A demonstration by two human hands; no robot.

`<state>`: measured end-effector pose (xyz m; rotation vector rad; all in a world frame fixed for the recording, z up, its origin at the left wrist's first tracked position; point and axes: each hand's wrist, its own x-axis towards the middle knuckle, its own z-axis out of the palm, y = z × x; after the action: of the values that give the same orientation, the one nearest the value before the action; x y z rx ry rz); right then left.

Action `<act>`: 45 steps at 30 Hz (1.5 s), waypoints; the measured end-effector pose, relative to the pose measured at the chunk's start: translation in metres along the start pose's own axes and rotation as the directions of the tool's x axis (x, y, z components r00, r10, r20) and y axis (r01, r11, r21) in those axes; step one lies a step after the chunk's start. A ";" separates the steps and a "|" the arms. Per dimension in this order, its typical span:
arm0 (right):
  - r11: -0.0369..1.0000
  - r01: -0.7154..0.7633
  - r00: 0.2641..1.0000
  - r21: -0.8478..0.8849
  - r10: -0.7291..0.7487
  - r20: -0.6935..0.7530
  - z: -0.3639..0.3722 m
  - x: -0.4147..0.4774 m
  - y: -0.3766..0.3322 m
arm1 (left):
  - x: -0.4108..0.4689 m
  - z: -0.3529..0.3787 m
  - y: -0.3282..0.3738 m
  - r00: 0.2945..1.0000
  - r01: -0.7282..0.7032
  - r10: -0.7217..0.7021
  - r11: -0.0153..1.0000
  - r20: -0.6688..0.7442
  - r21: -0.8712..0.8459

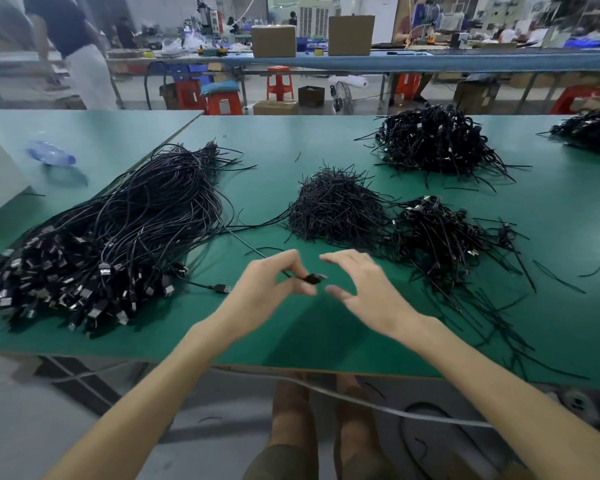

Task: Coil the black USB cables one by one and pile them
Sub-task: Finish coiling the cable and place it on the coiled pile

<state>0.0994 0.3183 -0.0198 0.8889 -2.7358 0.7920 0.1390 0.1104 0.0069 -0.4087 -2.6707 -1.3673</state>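
Pinching one black USB cable (257,251) just behind its plug (314,278) w/ thumb + fingers (293,259) of left hand (274,285), over middle of tabletop (291,327) near its front edge. Keeping right hand (368,289) open just beside plug, fingers spread, gripping nothing; can't tell whether touching it. Trailing rest of cable back twd big loose bundle (118,230) at left end of tabletop, far end lost among other strands, so prob. no loop made yet. Main risk: dragging neighbours out of bundle when pulling this one free, b/c of strands lying crossed over each other; could snag, knot, or sweep stray plug (222,289) off front edge. Second risk: losing the cable from so small a pinch once tension comes on, esp. w/ only one hand holding. Third: winding uneven loops if right hand takes up slack too fast, then seeing coil spring open on release, since thin cable like this likely wants to unwind. Last: dropping finished coil short of coiled pile (440,237) twd right side, or into heap of short black strands (333,209) at centre, maybe ties, hard to say, and mixing the lot. Best guess: pull slow, keep tension low, watch the bundle end.
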 end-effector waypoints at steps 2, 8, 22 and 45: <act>0.998 0.035 0.999 0.058 -0.037 0.030 0.004 -0.004 -0.017 | -0.004 0.019 0.026 0.994 -0.040 0.066 0.959 0.084 -0.279; 0.877 0.067 0.996 0.476 -0.030 -0.084 0.022 -0.013 -0.038 | -0.007 0.045 0.064 0.994 -0.111 0.096 0.769 -0.057 -0.629; 0.993 -0.018 0.993 0.115 0.004 0.119 -0.007 -0.034 -0.008 | -0.022 0.012 0.069 0.942 -0.093 0.266 0.794 0.205 -0.601; 0.789 0.045 0.990 0.613 0.045 -0.132 0.009 -0.034 -0.057 | -0.013 0.029 0.033 0.982 0.189 -0.047 0.291 0.183 -0.938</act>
<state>0.1599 0.2919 -0.0127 0.8791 -2.3590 1.7363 0.1615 0.1502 0.0130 -0.3538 -1.5413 -2.9900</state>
